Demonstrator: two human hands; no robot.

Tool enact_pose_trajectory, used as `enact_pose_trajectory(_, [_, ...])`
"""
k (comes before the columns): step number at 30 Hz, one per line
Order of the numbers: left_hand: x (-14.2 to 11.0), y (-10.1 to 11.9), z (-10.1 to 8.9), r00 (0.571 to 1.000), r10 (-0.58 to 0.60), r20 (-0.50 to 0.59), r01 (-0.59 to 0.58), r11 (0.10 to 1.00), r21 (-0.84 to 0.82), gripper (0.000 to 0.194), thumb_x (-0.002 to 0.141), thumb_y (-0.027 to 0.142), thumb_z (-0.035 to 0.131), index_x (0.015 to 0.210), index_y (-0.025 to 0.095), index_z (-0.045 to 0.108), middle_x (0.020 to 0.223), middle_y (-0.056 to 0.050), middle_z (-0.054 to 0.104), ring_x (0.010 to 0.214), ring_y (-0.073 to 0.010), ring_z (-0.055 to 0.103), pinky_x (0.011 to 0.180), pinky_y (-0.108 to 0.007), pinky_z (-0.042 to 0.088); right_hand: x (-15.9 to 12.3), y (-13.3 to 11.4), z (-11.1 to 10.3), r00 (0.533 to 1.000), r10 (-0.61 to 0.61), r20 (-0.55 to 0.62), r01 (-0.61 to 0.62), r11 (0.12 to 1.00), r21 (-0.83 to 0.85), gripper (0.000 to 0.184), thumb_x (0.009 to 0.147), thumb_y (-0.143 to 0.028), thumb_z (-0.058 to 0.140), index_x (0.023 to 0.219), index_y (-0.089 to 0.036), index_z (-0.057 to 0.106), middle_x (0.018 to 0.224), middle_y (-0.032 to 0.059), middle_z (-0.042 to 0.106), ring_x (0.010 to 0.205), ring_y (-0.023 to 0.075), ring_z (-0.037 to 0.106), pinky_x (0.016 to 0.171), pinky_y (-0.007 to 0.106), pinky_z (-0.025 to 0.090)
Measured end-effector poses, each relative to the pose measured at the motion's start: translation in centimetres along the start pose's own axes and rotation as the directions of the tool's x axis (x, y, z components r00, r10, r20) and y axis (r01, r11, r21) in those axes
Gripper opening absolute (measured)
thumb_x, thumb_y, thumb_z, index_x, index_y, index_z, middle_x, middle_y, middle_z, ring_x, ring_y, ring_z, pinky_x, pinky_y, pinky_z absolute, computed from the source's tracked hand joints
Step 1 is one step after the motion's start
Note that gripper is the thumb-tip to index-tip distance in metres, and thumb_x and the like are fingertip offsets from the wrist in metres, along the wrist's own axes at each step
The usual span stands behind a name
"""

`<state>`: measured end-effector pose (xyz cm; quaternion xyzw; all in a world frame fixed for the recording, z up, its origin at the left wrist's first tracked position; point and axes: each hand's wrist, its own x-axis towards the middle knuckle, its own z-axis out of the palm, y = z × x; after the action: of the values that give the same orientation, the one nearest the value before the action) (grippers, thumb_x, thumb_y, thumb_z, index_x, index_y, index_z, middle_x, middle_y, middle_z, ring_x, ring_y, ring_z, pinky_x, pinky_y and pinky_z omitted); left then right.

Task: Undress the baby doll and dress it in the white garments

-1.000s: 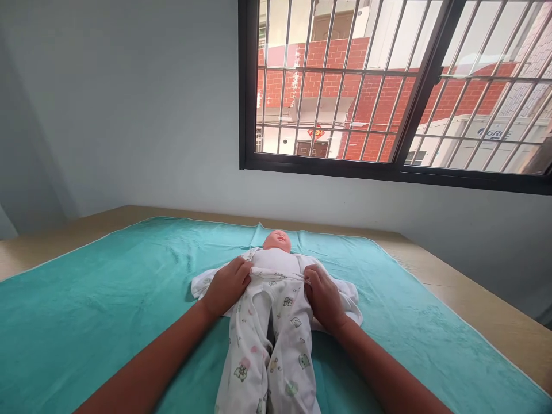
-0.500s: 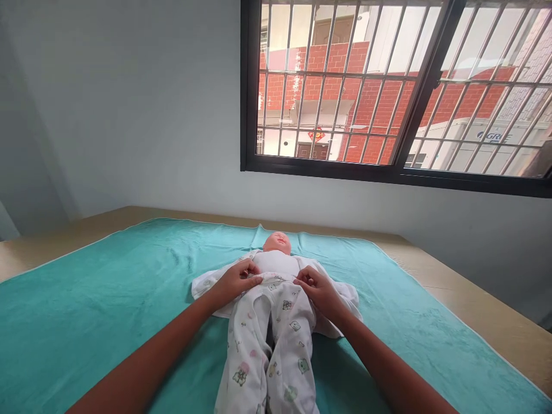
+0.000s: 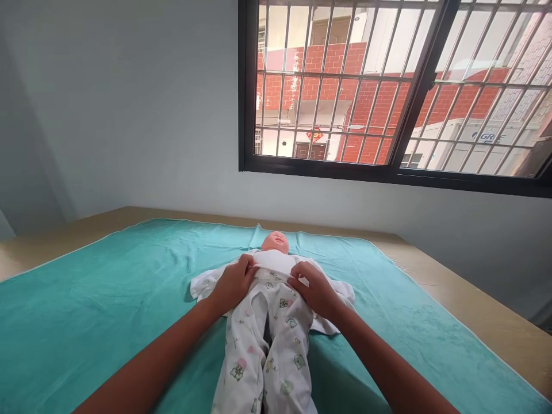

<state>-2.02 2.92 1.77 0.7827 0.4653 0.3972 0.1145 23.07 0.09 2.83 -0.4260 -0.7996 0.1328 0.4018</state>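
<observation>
A baby doll [image 3: 275,242] lies on its back, its head away from me. It wears a plain white undershirt [image 3: 274,260] and white trousers [image 3: 284,339] with small animal prints. A printed white outer garment [image 3: 207,283] lies spread under it to both sides. My left hand [image 3: 234,283] pinches the undershirt's lower edge at the doll's left-hand side in view. Across the belly, my right hand [image 3: 314,288] has thumb and fingers closed at the other end of that edge, by the trouser waistband. The fingers partly hide the cloth they grip.
Beneath the doll is a teal blanket [image 3: 129,293] with soft wrinkles, spread over a light wooden surface [image 3: 463,293]. Behind stands a grey-white wall [image 3: 142,115] with a black-framed, barred window [image 3: 328,167].
Both hands have shifted from the trouser waistband to the undershirt's lower edge just above it. That edge now stretches slightly raised between them. The view has moved a little.
</observation>
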Motion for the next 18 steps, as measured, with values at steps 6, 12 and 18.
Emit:
enact_pose_trajectory(6, [3.7, -0.5, 1.3, 0.999, -0.041, -0.037, 0.04, 0.999, -0.009, 0.013, 0.094, 0.037, 0.038, 0.09, 0.025, 0.039, 0.073, 0.002, 0.056, 0.064, -0.0191, 0.054, 0.06, -0.026, 0.034, -0.1, 2.3, 1.9, 0.91, 0.276, -0.309, -0.249, 0.96, 0.124, 0.021, 0.094, -0.04, 0.042, 0.079, -0.024, 0.043, 0.072, -0.0031, 0.049, 0.067, 0.0159, 0.043, 0.062, 0.028, 0.035])
enact_pose_trajectory(12, [5.4, -2.1, 3.0, 0.997, -0.059, 0.052, 0.056, 0.997, 0.058, 0.012, 0.092, 0.036, 0.042, 0.088, 0.024, 0.043, 0.079, 0.0, 0.061, 0.072, -0.02, 0.058, 0.064, -0.027, 0.036, 0.5, 6.2, 4.0, 0.884, 0.395, -0.251, -0.361, 0.916, 0.174, 0.024, 0.086, -0.043, 0.051, 0.073, -0.023, 0.046, 0.068, -0.0019, 0.052, 0.066, 0.0176, 0.046, 0.062, 0.029, 0.036])
enact_pose_trajectory(18, [5.1, -3.6, 2.7, 0.992, -0.103, 0.071, 0.097, 0.992, 0.08, 0.026, 0.091, 0.045, 0.042, 0.09, 0.024, 0.057, 0.09, -0.002, 0.067, 0.086, -0.022, 0.06, 0.07, -0.028, 0.038, 0.2, 6.3, 3.0, 0.942, 0.313, -0.122, -0.288, 0.939, 0.19, 0.024, 0.086, -0.043, 0.052, 0.074, -0.022, 0.048, 0.069, -0.0031, 0.049, 0.065, 0.015, 0.042, 0.059, 0.028, 0.034])
